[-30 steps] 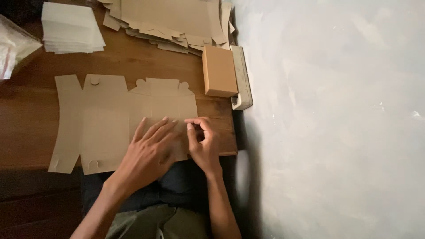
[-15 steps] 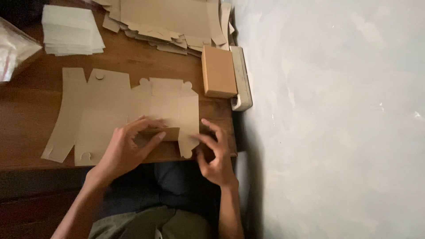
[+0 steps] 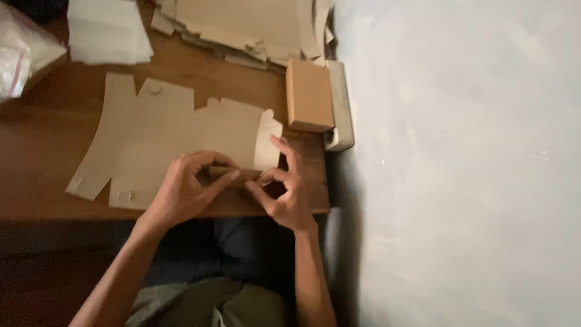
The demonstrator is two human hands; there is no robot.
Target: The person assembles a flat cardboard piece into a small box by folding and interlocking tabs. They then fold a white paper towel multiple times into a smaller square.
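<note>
Folding has barely begun: the flat brown die-cut cardboard sheet (image 3: 175, 142) lies mostly unfolded on the wooden desk (image 3: 36, 157). Left hand (image 3: 181, 191) and right hand (image 3: 284, 194) pinch its near-edge flap, partly creased. One finished small brown box (image 3: 309, 94) stands near.
</note>
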